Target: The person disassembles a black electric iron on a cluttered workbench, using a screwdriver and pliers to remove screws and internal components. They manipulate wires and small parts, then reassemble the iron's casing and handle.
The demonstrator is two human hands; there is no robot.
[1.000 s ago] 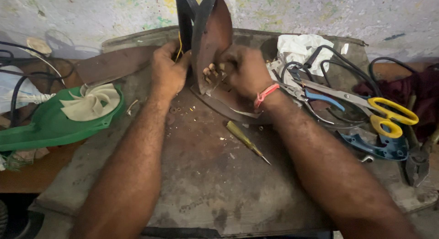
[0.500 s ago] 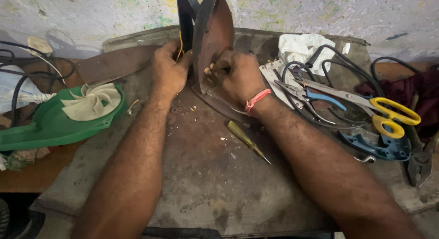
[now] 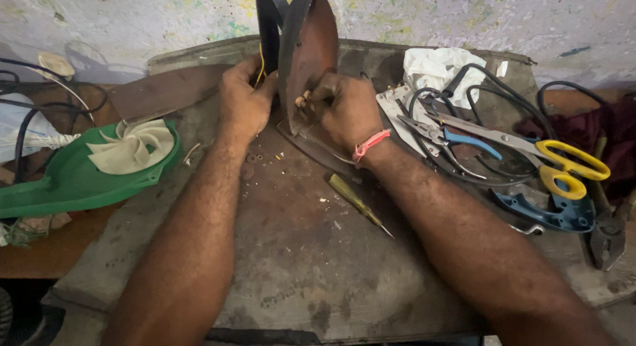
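Iron stands upright on the bench; left hand clasps its back edge, right hand pinches a small part against its soleplate.

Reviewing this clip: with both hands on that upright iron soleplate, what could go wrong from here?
1. The rusty soleplate stands on edge, steadied only by the left hand; if that hand slips, it may tip onto the right hand working at its base.
2. Small loose bits lie on the work board near the hands; a nudge could scatter them.
3. The screwdriver lies just under the right forearm and might roll or get knocked off.
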